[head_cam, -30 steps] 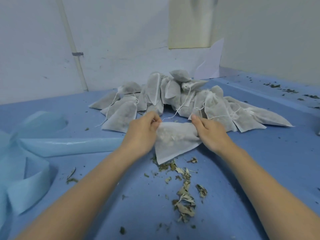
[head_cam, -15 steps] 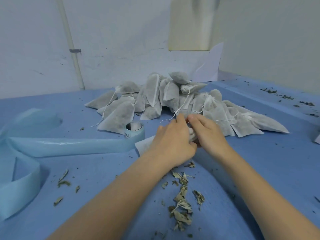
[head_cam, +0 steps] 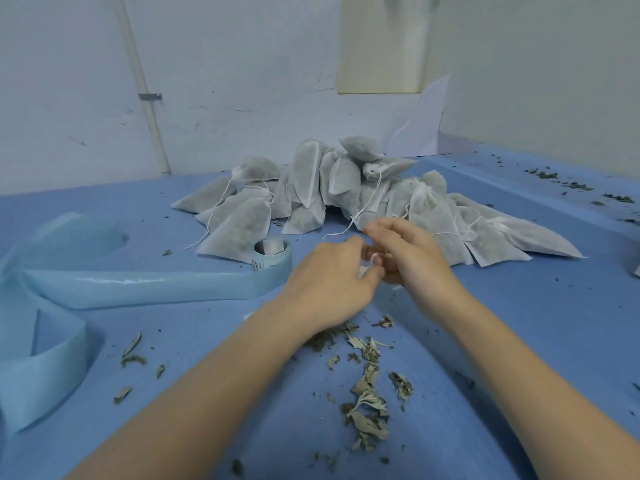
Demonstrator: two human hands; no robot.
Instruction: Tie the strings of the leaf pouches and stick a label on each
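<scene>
Both hands meet at centre frame, low over the blue counter (head_cam: 519, 323). Left hand (head_cam: 325, 285) and right hand (head_cam: 412, 261) are knuckle to knuckle, fingers curled in tight. A loop of white string (head_cam: 374, 258) shows between them, wrapped over a left fingertip and pinched by both hands. The pouch (head_cam: 363, 271) being tied is almost wholly hidden beneath the hands; only a pale sliver shows at the left fingers, with a white scrap, perhaps its edge, by the left wrist. How the rest of it lies cannot be told.

Just behind the hands, a pile (head_cam: 346, 192) of grey-white pouches, leaf fill showing dark through the fabric. Some lean upright against each other, others lie flat and fan out to left and right. Loose strings trail from several onto the counter, one ending near the right fingers.

Left of the hands, near the pile's front pouch: a label roll (head_cam: 270, 251), pale blue backing, core standing open end up. Dark print on one label at its outer edge, too small to read. Its tape (head_cam: 138, 292) runs leftward and curls in wide loops at the left edge.

Dried leaves (head_cam: 367, 403) lie scattered between the forearms, more bits left of the left arm and along the far right of the counter. White wall (head_cam: 242, 81) behind, with a vertical pipe (head_cam: 145, 98).
</scene>
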